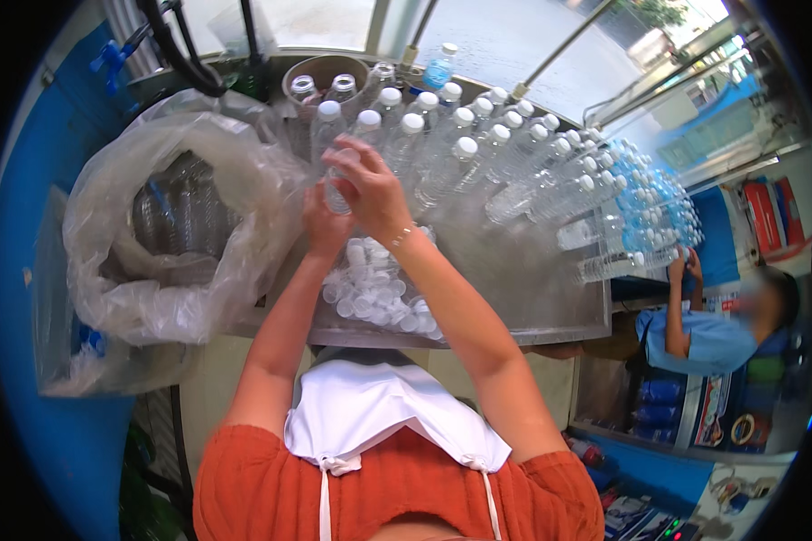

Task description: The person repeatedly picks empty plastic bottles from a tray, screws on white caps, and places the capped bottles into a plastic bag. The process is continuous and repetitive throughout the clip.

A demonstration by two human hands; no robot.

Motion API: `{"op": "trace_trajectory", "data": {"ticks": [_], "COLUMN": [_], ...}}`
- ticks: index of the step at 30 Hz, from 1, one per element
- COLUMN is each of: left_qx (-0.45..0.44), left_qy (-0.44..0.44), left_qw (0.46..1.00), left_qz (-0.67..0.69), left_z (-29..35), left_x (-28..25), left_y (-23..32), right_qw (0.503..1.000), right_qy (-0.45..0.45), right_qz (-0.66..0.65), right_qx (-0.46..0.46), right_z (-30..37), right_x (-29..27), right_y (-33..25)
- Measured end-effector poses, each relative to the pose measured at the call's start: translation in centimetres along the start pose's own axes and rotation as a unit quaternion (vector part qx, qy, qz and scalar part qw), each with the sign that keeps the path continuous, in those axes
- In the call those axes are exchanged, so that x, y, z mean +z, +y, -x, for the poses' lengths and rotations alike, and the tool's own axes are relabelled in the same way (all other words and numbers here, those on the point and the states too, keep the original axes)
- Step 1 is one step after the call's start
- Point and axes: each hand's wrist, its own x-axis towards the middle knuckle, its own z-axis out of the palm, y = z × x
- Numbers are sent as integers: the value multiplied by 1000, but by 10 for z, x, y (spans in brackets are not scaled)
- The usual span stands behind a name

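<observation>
A clear plastic bottle (pixel 338 191) is held between my two hands over the metal table, partly hidden by my fingers. My left hand (pixel 326 221) is closed around its side. The fingers of my right hand (pixel 372 191) curl over its upper end; whether a cap is under them I cannot make out. Just below my hands lies a pile of loose white caps (pixel 370 288). Beyond them stand rows of clear bottles with white caps (pixel 410 135). A few uncapped bottles (pixel 342 87) are at the back left, by a round tub (pixel 320 65).
Left of my hands, a large clear plastic bag (pixel 99 234) holds more bottles. The metal table (pixel 523 288) stretches right, toward blue-labelled bottles (pixel 645 194). There a person in a blue shirt (pixel 704 338) handles a bottle. A window is behind the table.
</observation>
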Motion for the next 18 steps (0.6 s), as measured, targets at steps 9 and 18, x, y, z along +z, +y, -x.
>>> {"op": "trace_trajectory", "data": {"ticks": [9,18], "left_qx": [-279,-280], "left_qy": [-395,-455], "left_qw": [667,727], "left_qz": [567,431], "left_z": [8,-9], "left_x": [-111,-119], "left_y": [107,128], "right_qw": [826,951], "right_qy": [26,-56], "right_qz": [-539,-253], "right_qx": [161,169], "right_z": [10,26], "right_x": [-48,-94], "right_y": [9,1]}}
